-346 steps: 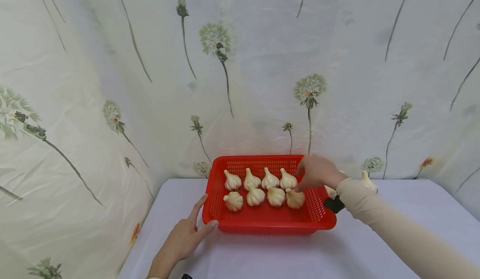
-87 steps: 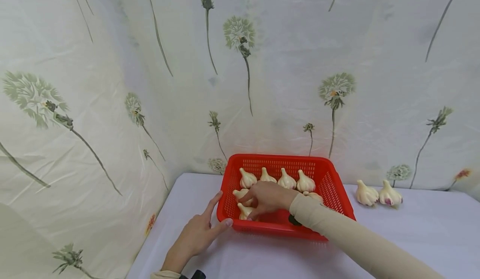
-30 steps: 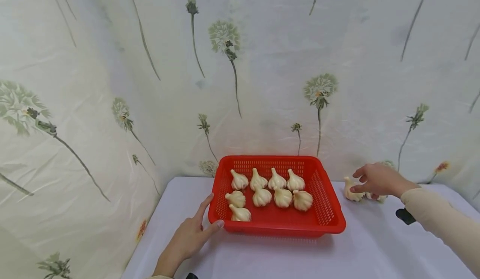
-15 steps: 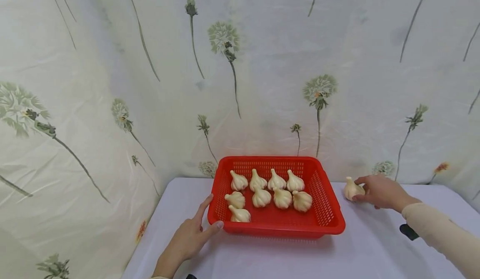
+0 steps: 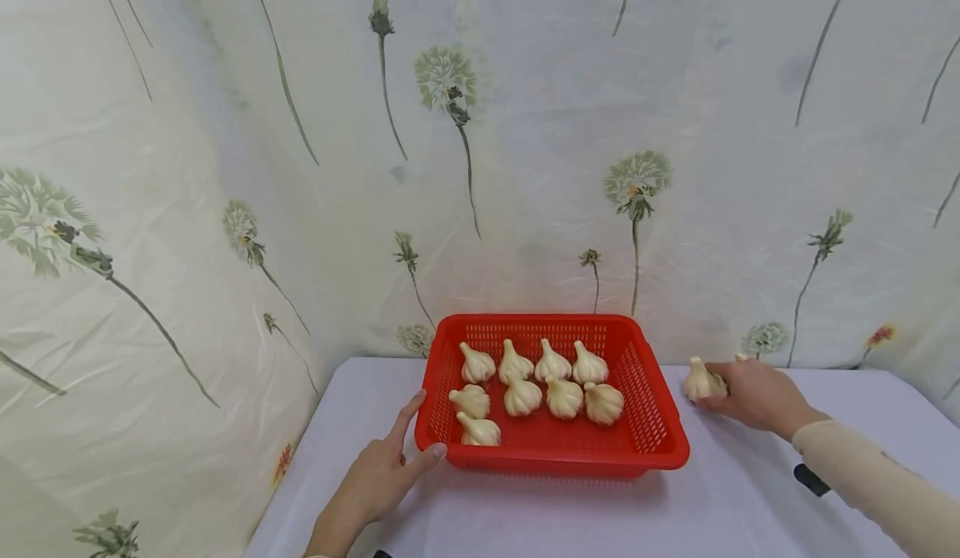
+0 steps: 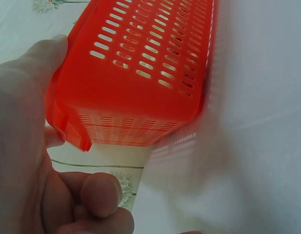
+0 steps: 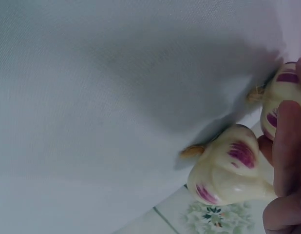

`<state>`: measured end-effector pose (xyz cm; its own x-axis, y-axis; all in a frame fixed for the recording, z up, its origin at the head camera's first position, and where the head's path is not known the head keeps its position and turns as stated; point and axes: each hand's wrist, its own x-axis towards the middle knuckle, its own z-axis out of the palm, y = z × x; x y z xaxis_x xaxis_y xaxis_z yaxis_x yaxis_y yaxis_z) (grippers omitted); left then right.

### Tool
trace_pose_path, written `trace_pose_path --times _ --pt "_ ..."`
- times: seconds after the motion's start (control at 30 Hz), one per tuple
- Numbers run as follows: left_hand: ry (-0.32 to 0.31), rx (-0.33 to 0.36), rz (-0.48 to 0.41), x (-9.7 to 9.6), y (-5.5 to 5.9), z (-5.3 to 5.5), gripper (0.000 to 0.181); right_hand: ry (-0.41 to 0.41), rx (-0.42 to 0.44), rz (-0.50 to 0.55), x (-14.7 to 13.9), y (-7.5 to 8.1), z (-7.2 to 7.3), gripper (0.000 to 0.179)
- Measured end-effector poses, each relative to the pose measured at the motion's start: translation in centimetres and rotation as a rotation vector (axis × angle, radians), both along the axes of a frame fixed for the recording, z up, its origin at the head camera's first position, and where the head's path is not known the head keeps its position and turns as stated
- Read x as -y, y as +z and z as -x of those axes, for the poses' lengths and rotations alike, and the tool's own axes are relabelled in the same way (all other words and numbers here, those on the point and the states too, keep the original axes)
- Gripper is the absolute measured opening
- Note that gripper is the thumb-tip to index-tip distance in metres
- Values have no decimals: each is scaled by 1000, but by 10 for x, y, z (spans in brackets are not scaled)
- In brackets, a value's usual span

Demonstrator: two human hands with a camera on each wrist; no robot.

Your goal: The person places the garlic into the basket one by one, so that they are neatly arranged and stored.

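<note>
In the head view a red plastic basket [image 5: 555, 458] holds several whitish garlic bulbs [image 5: 564, 398] set in rows. My left hand [image 5: 371, 479] touches its near left corner, thumb on the front rim and straight index finger on the left rim. The left wrist view shows the thumb [image 6: 53, 51] against the rim, with other fingers bent below. On the table right of the basket, my right hand [image 5: 765, 396] grips a garlic bulb [image 5: 697, 381]. A second bulb [image 7: 228, 165] with purple patches lies beside it in the right wrist view, mostly hidden behind the hand in the head view.
A pale cloth covers the table [image 5: 540, 516]. Behind and to the left hangs a curtain [image 5: 525, 166] printed with dandelions, close to the table's far edge. The basket's front right part holds no bulb.
My right hand has come down from above the loose bulbs and now grips the nearer one, which has shifted slightly left. Earlier, another bulb was set in the basket's front left corner. Left hand unmoved.
</note>
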<state>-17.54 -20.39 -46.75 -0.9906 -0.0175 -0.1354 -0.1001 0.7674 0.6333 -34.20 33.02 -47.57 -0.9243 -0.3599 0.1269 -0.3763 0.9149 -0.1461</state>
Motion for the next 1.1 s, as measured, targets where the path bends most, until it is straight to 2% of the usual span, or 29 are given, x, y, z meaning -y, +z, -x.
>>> trace_pose_path --times 0.2,0.37,0.67,0.87,1.1 --pt "-1 -3 2 1 1 -1 84 -28 -24 -15 4 0 -1 56" --pt "3 1 -7 1 1 0 84 -3 -74 -19 6 -1 1 52" --pt "3 5 1 -1 0 0 85 3 18 52 2 8 2 49" --pt "-1 -5 1 -1 0 0 85 16 9 59 0 13 1 54" --pt "4 -2 -4 -2 -1 0 85 67 4 70 7 31 -2 58"
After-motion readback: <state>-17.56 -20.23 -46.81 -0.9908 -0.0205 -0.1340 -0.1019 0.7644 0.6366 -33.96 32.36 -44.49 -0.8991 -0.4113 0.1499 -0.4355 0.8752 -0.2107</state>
